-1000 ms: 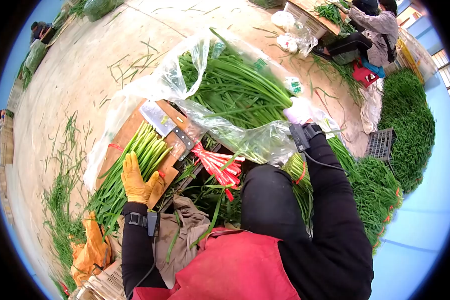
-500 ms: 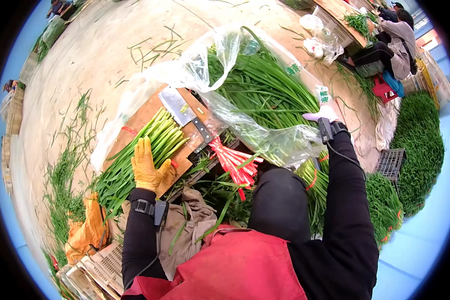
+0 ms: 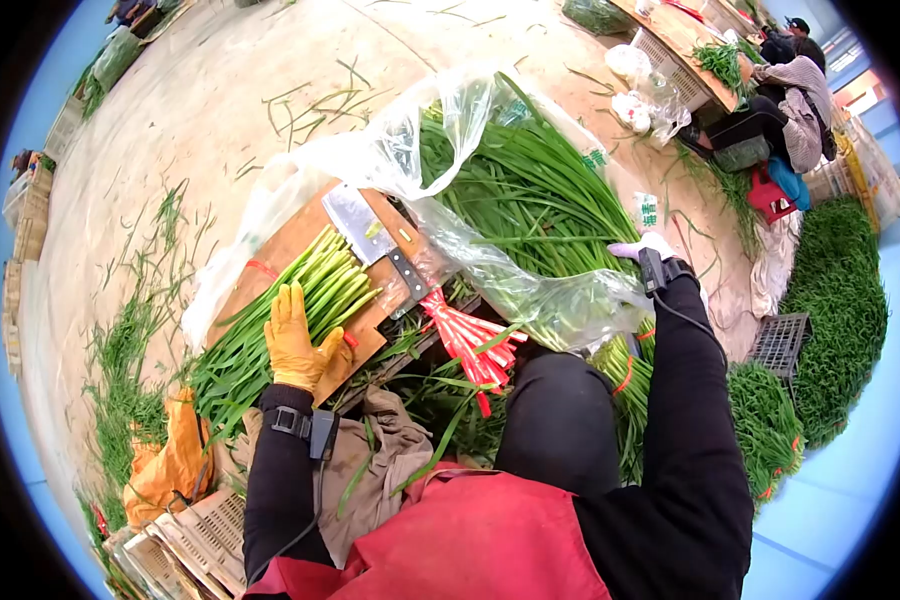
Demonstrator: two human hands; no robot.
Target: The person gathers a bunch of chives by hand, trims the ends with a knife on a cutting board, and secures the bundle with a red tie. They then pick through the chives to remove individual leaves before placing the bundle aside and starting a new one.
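My left hand (image 3: 298, 338), in an orange glove, lies flat with its fingers stretched on a bundle of garlic chives (image 3: 320, 275). The bundle rests on a wooden board (image 3: 240, 285), pale stem ends toward the upper right. Beside it on the board is a cleaver (image 3: 362, 225) with a black handle. Red-and-white strips (image 3: 467, 338) fan out below the handle. My right hand (image 3: 648, 248), in a pale glove, grips the right edge of the loose garlic chives (image 3: 525, 185), thumb across them, other fingers mostly hidden. A clear plastic bag (image 3: 560, 295) lies around this pile.
Tied chive bundles (image 3: 622, 385) stand beside my knee. At right are a dark crate (image 3: 780, 343) and a large mass of chives (image 3: 835, 310). Scattered leaves and an orange bag (image 3: 175, 460) lie at left. Another person (image 3: 795, 105) sits at a table at upper right.
The view has shifted slightly. My right hand stays at the edge of the loose chives, and my left hand stays on the bundle with its fingers a little closer together.
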